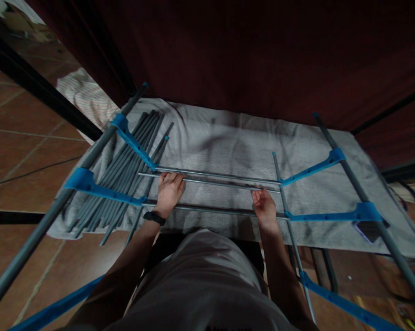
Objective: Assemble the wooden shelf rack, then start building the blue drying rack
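A thin grey metal rod (214,183) runs level between my two hands, inside a frame of grey tubes and blue plastic brackets. My left hand (170,189), with a dark band at the wrist, is closed on it near its left end. Toward its right end, the fingers of my right hand (263,203) pinch the same rod. Two crossbars, a far one (228,176) and a near one (214,210), lie on either side of it and join the left blue bracket (104,193) side to the right blue bracket (324,216) side.
A pile of loose grey tubes (127,170) lies at the left on the grey blanket (224,138). Thick tubes (55,211) of the frame slope along both sides. A phone (371,231) rests at the right. Behind hangs a dark red cloth (235,55).
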The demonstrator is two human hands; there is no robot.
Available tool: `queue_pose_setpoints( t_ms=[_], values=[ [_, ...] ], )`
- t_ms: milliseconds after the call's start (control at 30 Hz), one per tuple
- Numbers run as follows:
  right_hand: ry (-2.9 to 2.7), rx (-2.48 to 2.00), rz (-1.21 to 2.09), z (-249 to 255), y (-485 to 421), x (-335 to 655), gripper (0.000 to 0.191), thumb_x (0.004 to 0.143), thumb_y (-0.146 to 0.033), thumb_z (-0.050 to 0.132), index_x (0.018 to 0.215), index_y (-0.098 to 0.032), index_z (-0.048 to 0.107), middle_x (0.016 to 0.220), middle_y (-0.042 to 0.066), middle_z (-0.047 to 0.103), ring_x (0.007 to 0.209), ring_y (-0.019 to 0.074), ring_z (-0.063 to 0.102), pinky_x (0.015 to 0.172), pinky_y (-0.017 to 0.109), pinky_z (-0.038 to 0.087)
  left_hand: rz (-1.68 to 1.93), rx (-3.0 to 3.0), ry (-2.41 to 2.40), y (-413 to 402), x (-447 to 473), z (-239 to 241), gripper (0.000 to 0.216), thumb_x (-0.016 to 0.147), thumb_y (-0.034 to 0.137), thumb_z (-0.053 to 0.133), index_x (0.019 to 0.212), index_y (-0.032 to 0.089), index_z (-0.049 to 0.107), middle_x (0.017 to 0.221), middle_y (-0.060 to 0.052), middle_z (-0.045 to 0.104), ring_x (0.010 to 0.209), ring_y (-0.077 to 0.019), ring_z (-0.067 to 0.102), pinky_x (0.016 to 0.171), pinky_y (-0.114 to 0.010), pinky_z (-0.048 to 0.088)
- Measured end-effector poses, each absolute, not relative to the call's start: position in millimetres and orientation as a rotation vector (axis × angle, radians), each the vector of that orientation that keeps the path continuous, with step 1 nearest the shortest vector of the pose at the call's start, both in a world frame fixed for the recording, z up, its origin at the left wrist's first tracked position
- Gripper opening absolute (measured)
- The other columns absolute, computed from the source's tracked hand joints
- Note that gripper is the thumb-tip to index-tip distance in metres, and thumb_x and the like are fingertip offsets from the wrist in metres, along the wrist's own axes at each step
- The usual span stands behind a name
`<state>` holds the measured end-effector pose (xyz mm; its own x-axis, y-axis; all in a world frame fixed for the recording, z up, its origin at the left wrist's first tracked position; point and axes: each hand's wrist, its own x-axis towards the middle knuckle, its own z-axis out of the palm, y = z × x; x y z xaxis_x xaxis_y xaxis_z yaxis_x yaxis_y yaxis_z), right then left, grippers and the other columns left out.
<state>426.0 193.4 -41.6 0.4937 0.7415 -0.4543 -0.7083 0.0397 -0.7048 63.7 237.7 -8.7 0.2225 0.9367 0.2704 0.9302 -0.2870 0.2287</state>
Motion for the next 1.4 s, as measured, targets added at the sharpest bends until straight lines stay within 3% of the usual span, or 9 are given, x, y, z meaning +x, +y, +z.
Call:
queue_pose_setpoints(
  t_ms=[267,633,967,1133,1400],
  values=[
    [-0.054,-1.054,1.073,-32,190,446,0.012,0.085,-0.013,0.071,0.084,-0.024,0.066,0.086,-0.004,0.077,0.082,0.0098,0.075,0.082,0.023,0.065,0.529,2.443,1.915,238,63,-8,0.029,0.098,0.022,0.044,0.111,0.023,0.070,0.107,-0.010,0.073,0.109,-0.0307,0.065,0.110,-0.050,0.038],
    [-0.029,-1.096,0.976,-38,185,467,0.023,0.074,0.000,0.064,0.078,-0.023,0.059,0.078,-0.005,0.076,0.079,0.0110,0.076,0.080,0.024,0.065,0.404,2.523,1.880,237,65,-6,0.032,0.097,0.020,0.043,0.112,0.018,0.070,0.108,-0.013,0.072,0.106,-0.0318,0.064,0.107,-0.049,0.038],
    [0.084,-1.115,0.976,-40,187,469,0.016,0.086,-0.015,0.073,0.081,-0.021,0.059,0.072,-0.006,0.072,0.066,0.0073,0.072,0.071,0.020,0.064,0.323,2.599,1.854,239,65,-8,0.029,0.097,0.018,0.044,0.111,0.018,0.069,0.105,-0.011,0.072,0.104,-0.0305,0.063,0.107,-0.047,0.038],
    [0.054,-1.112,0.971,-44,187,469,0.021,0.084,-0.019,0.078,0.077,-0.021,0.059,0.065,-0.007,0.068,0.058,0.0069,0.068,0.067,0.018,0.062,0.334,2.594,1.818,239,66,-7,0.030,0.096,0.016,0.044,0.112,0.017,0.070,0.104,-0.012,0.071,0.103,-0.0310,0.063,0.106,-0.048,0.039],
    [-0.007,-1.111,1.009,-39,186,465,0.015,0.085,-0.007,0.069,0.081,-0.021,0.067,0.081,-0.003,0.078,0.076,0.0094,0.075,0.076,0.020,0.061,0.317,2.610,1.742,239,67,-5,0.032,0.093,0.014,0.047,0.114,0.018,0.070,0.105,-0.013,0.071,0.103,-0.0315,0.062,0.104,-0.048,0.042]
  ],
)
